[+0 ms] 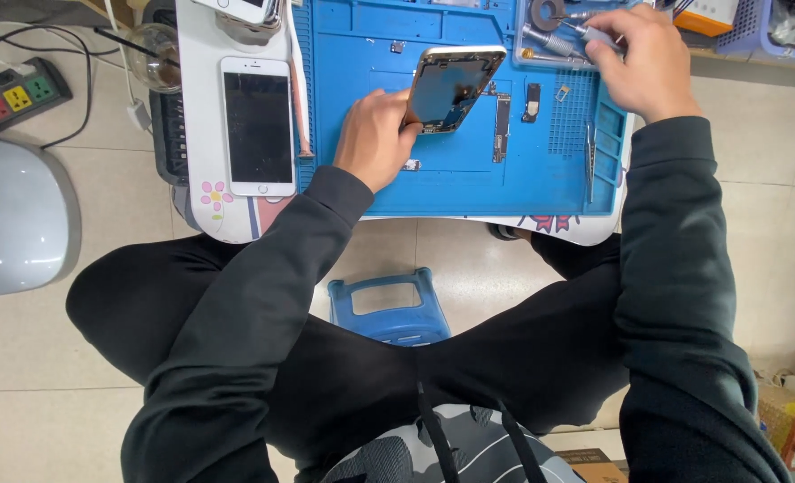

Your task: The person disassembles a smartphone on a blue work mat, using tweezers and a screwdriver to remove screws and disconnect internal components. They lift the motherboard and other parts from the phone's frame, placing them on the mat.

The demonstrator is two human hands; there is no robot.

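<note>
My left hand grips the lower edge of an opened phone housing and holds it tilted up above the blue repair mat. My right hand reaches to the mat's far right compartments and closes its fingers on a silver screwdriver lying among other tools. A dark narrow circuit board and a small black part lie on the mat just right of the housing.
A white phone lies face up on the white table left of the mat. Tweezers rest at the mat's right edge. A power strip is on the floor at left, a blue stool between my legs.
</note>
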